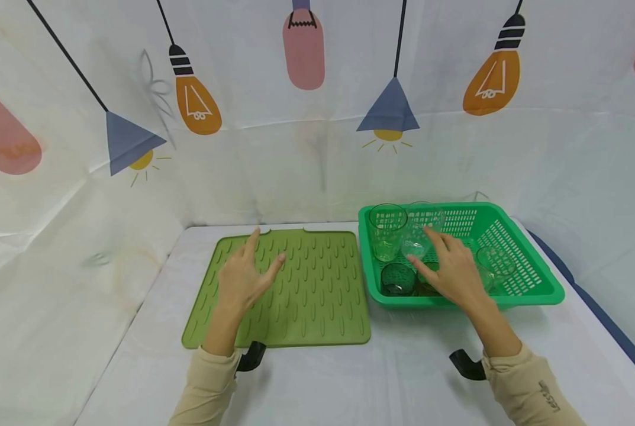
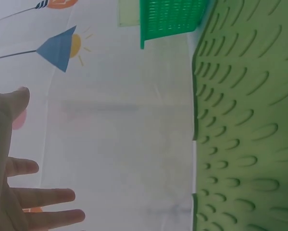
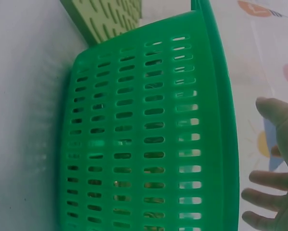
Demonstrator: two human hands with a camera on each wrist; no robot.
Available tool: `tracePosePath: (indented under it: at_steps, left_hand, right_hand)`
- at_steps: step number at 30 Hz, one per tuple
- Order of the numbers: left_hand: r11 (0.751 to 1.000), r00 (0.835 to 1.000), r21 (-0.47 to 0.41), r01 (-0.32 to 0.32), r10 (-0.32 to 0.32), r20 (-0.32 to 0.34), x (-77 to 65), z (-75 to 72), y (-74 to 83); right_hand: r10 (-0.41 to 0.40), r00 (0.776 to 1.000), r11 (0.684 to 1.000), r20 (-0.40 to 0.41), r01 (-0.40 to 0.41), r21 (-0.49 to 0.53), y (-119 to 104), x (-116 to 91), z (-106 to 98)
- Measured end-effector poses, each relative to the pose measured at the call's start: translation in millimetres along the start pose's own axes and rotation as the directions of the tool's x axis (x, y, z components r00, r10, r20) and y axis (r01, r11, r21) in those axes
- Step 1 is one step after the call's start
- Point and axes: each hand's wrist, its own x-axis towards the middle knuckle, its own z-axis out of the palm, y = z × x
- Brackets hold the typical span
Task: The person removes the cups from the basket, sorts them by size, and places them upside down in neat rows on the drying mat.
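Observation:
My left hand [image 1: 241, 278] hovers over the green drying mat [image 1: 317, 284], its fingers spread and holding nothing. In the left wrist view the mat's ridged surface [image 2: 244, 120] lies to the right of that hand [image 2: 14, 183]. My right hand [image 1: 452, 269] is held above the green basket [image 1: 530, 254], thumb and fingers apart. A clear glass [image 1: 414, 242] stands near its fingertips; contact cannot be told. Beside it is a tall glass [image 1: 386, 234]. A dark-tinted glass [image 1: 397, 279] sits at the basket's front left, and another clear glass [image 1: 495, 263] on the right. Part of the basket is hidden behind my right hand.
A white cloth covers the table [image 1: 338, 384]. Behind it hangs a white curtain [image 1: 274, 171] printed with lamps and bulbs. The basket stands right of the mat, close to its edge. A black curved piece [image 1: 252, 356] sits at each wrist.

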Motion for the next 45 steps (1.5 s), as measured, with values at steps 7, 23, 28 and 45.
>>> tracePosePath:
  at_steps: [7, 23, 28, 45]
  left_hand:
    - [0.999, 1.0, -0.041, 0.006, -0.006, 0.01, -1.7, 3.4, -0.5]
    - [0.79, 0.995, -0.612, -0.043, 0.088, 0.044, -1.7, 17.8, -4.5]
    - [0.714, 0.992, -0.7, -0.017, 0.102, 0.08, -2.9, 19.0, -1.3]
    - [0.593, 0.987, -0.804, -0.047, 0.153, 0.055, -6.2, -0.1, 27.5]
  right_hand:
    - [0.059, 0.992, 0.996, 0.113, -0.066, 0.062, -3, 0, 1]
    - [0.062, 0.92, 0.98, 0.386, -0.13, 0.153, -8, 9, 12]
    - [0.035, 0.882, 0.979, 0.47, -0.125, 0.162, -7, 11, 17]
    - [-0.024, 0.775, 0.971, 0.631, -0.131, 0.198, -6, 14, 31]
